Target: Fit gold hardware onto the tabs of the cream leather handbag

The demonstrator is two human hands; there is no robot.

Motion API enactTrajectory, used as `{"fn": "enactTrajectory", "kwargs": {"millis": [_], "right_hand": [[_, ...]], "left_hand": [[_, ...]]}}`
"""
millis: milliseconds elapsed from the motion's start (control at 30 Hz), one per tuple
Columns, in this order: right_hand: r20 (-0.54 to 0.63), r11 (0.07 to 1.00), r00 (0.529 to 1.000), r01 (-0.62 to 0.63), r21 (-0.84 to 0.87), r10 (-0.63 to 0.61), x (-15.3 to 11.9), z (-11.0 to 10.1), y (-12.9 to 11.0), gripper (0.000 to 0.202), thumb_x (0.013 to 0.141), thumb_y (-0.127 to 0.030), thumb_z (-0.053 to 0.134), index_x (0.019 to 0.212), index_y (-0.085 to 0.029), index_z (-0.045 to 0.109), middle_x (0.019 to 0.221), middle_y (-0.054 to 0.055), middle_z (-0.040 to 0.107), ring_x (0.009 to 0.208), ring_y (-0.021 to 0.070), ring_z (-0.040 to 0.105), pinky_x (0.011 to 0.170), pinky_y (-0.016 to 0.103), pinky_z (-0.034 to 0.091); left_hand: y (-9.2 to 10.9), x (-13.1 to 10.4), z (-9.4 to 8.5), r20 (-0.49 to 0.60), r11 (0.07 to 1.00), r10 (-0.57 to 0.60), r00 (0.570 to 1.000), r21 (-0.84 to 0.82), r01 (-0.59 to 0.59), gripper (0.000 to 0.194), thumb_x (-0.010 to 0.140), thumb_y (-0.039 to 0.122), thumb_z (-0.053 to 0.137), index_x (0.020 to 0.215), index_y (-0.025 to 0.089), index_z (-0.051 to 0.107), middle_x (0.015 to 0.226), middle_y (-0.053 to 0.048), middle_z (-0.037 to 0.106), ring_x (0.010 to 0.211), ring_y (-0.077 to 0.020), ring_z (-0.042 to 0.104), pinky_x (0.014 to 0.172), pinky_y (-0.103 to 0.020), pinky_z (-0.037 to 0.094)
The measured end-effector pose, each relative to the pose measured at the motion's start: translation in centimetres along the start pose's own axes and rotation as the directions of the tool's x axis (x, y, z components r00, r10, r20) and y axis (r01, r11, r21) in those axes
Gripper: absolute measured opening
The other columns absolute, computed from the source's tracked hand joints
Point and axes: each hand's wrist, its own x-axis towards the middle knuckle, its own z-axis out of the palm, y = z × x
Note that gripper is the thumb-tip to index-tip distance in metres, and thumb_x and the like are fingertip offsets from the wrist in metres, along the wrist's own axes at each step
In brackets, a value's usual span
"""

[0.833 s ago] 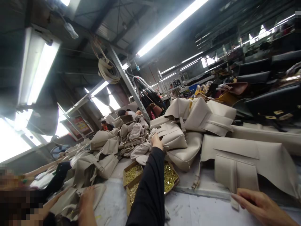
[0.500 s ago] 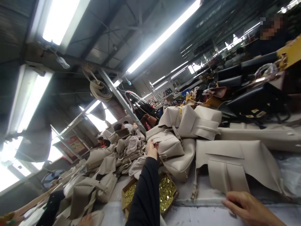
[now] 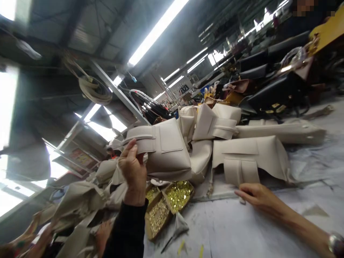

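1. The left hand (image 3: pixel 133 168), at the end of a black sleeve, has its grip clamped on one side of a beige bag (image 3: pixel 170 147), next to a raised strip.
2. That bag is near the middle of the view, tilted, with its flat front panel facing the camera, above and behind the boxes.
3. The right hand (image 3: pixel 256 195) lies low over the surface (image 3: pixel 223 229), its fingers curled at the lower edge of a second beige bag (image 3: pixel 239 147). A small pale piece shows under the fingertips; whether this grip is closed on it, I cannot tell.
4. A watch (image 3: pixel 335 245) sits on the right wrist, cut by the picture's edge; its dial cannot be read.
5. Shallow boxes (image 3: pixel 147 229) stand just below the held bag, filled with small gold pieces (image 3: pixel 178 195); beside them lies a grey pointed pouch (image 3: pixel 180 225).
6. More beige bags (image 3: pixel 77 199) are heaped on the left, where a co-worker's hand (image 3: pixel 103 233) touches the material.
7. Black bags (image 3: pixel 276 93) with gold metal plates lie at the back right; any lettering on the plates is too small to read.
8. A red and yellow poster (image 3: pixel 82 157) hangs far left, its writing too blurred to make out.
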Motion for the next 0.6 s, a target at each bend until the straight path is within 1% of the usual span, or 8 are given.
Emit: {"fn": "enactTrajectory", "kwargs": {"millis": [133,233,333,400,467,533,567,600], "right_hand": [[-0.01,1.0,1.0,-0.029,-0.002,0.029,-0.5,-1.0,-0.7,0.05,0.096,-0.056,0.053,0.061,-0.02,0.054,0.056,-0.001,0.053,0.056,0.0156,0.048,0.058,0.029,0.029],[0.015,0.998,0.998,-0.06,-0.007,0.06,-0.8,-1.4,-0.8,0.05,0.096,-0.056,0.053,0.061,-0.02,0.055,0.056,-0.001,0.05,0.056,0.015,0.045,0.058,0.029,0.028],[0.02,0.998,0.998,-0.062,-0.006,0.063,-1.0,-1.6,-0.8,0.051,0.096,-0.057,0.053,0.061,-0.02,0.053,0.056,-0.002,0.046,0.057,0.0145,0.043,0.058,0.028,0.029],[0.016,0.998,0.998,-0.059,-0.003,0.059,-1.1,-1.7,-0.9,0.052,0.096,-0.058,0.052,0.06,-0.02,0.052,0.057,-0.002,0.045,0.057,0.0144,0.042,0.057,0.027,0.029],[0.012,0.998,0.998,-0.058,-0.003,0.058,-1.1,-2.0,-1.2,0.054,0.096,-0.06,0.05,0.061,-0.02,0.053,0.057,-0.002,0.046,0.058,0.0147,0.044,0.057,0.027,0.031],[0.01,0.998,0.998,-0.063,-0.008,0.063,-1.2,-2.4,-1.8,0.053,0.097,-0.061,0.049,0.063,-0.02,0.055,0.059,-0.001,0.049,0.059,0.0154,0.047,0.057,0.027,0.033],[0.01,0.998,0.998,-0.065,-0.013,0.066,-1.3,-2.6,-2.1,0.052,0.097,-0.06,0.049,0.064,-0.02,0.057,0.06,-0.001,0.051,0.06,0.016,0.049,0.058,0.027,0.035],[0.012,0.998,0.998,-0.066,-0.021,0.067,-1.4,-2.8,-2.3,0.051,0.097,-0.06,0.05,0.066,-0.02,0.059,0.062,0.0,0.054,0.062,0.0167,0.051,0.059,0.027,0.037]], "left_hand": [[3.2,-4.8,-2.9,0.01,0.994,0.102,0.995,0.044,-0.103,0.029,0.079,0.019,0.078,0.107,0.017,0.081,0.103,-0.004,0.076,0.084,-0.0126,0.069,0.068,-0.017,0.056],[4.4,-8.2,-4.5,0.024,0.977,0.074,0.997,0.198,-0.078,0.028,0.082,0.024,0.079,0.109,0.018,0.081,0.098,-0.003,0.077,0.08,-0.0128,0.069,0.067,-0.018,0.056],[5.0,-11.1,-6.1,0.063,0.906,0.033,0.997,0.419,-0.057,0.025,0.084,0.03,0.08,0.108,0.022,0.083,0.099,-0.002,0.079,0.084,-0.0159,0.072,0.068,-0.019,0.057],[5.1,-13.1,-7.2,0.17,0.81,0.093,0.981,0.56,-0.174,0.019,0.089,0.03,0.077,0.106,0.025,0.084,0.1,-0.001,0.081,0.09,-0.0184,0.075,0.078,-0.023,0.06],[5.1,-15.3,-8.2,0.386,0.661,0.215,0.897,0.618,-0.425,0.022,0.093,0.021,0.073,0.112,0.028,0.082,0.101,0.0,0.081,0.089,-0.0185,0.077,0.086,-0.026,0.061],[4.6,-18.0,-8.8,0.606,0.527,0.315,0.731,0.529,-0.665,0.042,0.092,0.01,0.07,0.128,0.03,0.076,0.109,-0.002,0.081,0.087,-0.0192,0.078,0.087,-0.028,0.063],[4.2,-19.6,-8.9,0.678,0.504,0.325,0.659,0.466,-0.727,0.051,0.091,0.007,0.068,0.137,0.03,0.07,0.118,-0.005,0.079,0.093,-0.0215,0.078,0.089,-0.029,0.064],[3.8,-21.3,-8.8,0.718,0.52,0.313,0.621,0.418,-0.745,0.057,0.091,0.006,0.065,0.144,0.028,0.064,0.131,-0.009,0.073,0.104,-0.0256,0.077,0.091,-0.033,0.065]]}}
